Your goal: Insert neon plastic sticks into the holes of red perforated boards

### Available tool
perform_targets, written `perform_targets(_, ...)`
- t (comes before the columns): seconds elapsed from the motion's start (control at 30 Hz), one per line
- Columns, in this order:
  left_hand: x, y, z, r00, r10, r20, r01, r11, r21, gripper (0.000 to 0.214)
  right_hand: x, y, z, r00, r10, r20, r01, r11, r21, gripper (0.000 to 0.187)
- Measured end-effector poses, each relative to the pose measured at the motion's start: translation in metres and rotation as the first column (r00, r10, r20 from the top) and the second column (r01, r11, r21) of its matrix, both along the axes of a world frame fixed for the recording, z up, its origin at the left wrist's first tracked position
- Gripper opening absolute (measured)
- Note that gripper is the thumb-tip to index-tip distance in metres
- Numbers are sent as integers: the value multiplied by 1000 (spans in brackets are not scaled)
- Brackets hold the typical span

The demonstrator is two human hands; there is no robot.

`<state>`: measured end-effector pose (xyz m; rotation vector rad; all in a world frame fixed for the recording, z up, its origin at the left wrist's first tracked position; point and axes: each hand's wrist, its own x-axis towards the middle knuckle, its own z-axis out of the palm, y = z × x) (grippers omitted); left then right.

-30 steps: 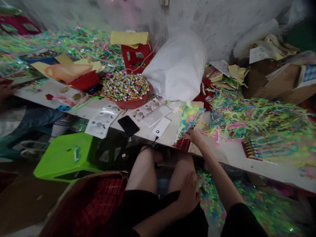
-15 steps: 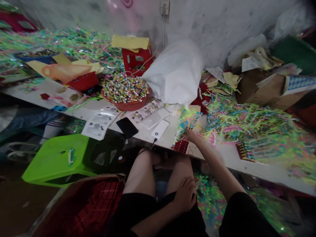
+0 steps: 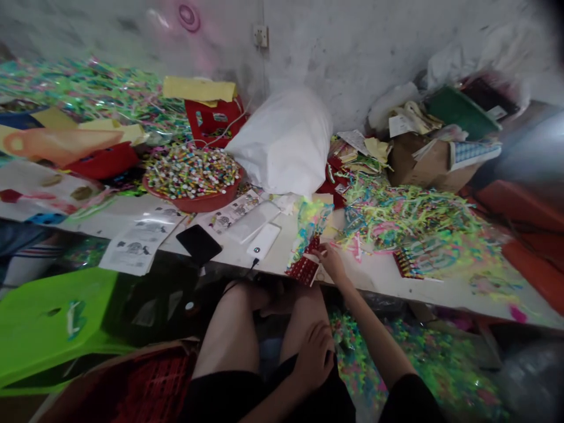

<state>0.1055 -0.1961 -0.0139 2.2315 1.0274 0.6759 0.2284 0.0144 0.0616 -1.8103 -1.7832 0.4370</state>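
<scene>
My left hand lies flat on my thigh, fingers stretched out, with nothing in it. Over the table's near edge, the fingers of my right hand are pinched together at the right side of a red board dotted with rows of light spots. Whatever is between those fingers is too small to make out. Yellow-green and blue plastic strips fan out from the board's far side. To the right lies a second dark red board with a row of small striped pieces and clear, colourful strips.
A red basin heaped with small coloured pieces stands left of a big white sack. Nearer are a black phone, a white power bank and printed sheets. Tangled strips cover the right. A green stool stands lower left.
The view has turned right, so things sit further left. My right hand has shifted toward the board's right side, and more of the red board shows. My left hand stays on the thigh.
</scene>
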Motion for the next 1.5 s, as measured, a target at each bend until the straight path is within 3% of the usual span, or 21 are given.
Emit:
perform_targets(0.07, 0, 2, 1, 1000, -8, -4, 8, 1000, -7, 38, 28, -7, -3, 986, -159, 42, 155, 984, 85, 37)
perform_targets(0.17, 0, 3, 1, 1000, -4, -13, 4, 1000, -10, 38, 75, -15, -10, 865, -488, 114, 448, 855, 260, 47)
perform_targets(0.23, 0, 4, 2, 1000, -2, -22, 2, 1000, -3, 39, 100, -20, -17, 781, -615, 109, 581, 780, 232, 50)
perform_targets(0.3, 1, 4, 2, 999, 0, -32, 0, 1000, 9, 40, 115, -22, -24, 760, -648, 55, 642, 761, 92, 45)
perform_targets(0.4, 2, 2, -1, 999, 33, -39, -32, 998, 46, 37, 124, -23, -31, 779, -616, -115, 618, 786, -21, 41)
perform_targets(0.5, 2, 1, -8, 993, 102, -59, -93, 987, 134, 33, 125, -23, -23, 762, -603, -238, 634, 769, 82, 44)
perform_targets(0.57, -1, 7, -8, 987, 140, -83, -116, 962, 246, 35, 128, -26, -8, 779, -580, -239, 622, 764, 172, 46)
perform_targets(0.67, -13, 31, 4, 978, 185, -92, -134, 906, 400, 44, 130, -30, 25, 843, -493, -213, 536, 803, 262, 47)
perform_targets(0.83, -35, 89, 23, 916, 391, -86, -322, 848, 421, 54, 105, -38, 80, 875, -400, -272, 476, 810, 343, 40)
perform_targets(0.9, -39, 105, 20, 902, 414, -119, -325, 836, 442, 54, 84, -40, 88, 889, -292, -354, 407, 858, 314, 38)
perform_targets(1.0, -39, 117, 8, 899, 390, -198, -260, 842, 473, 54, 50, -39, 81, 855, -93, -509, 242, 941, 234, 35)
perform_targets(1.07, -35, 120, 3, 887, 396, -238, -246, 840, 483, 55, 32, -36, 69, 834, -17, -552, 153, 968, 201, 35)
perform_targets(1.2, -28, 121, 1, 859, 439, -263, -273, 827, 491, 59, 15, -28, 52, 861, 7, -509, 97, 979, 177, 39)
perform_targets(1.5, -27, 122, 2, 837, 459, -299, -269, 820, 506, 60, 12, -31, 58, 841, 42, -539, 65, 982, 178, 42)
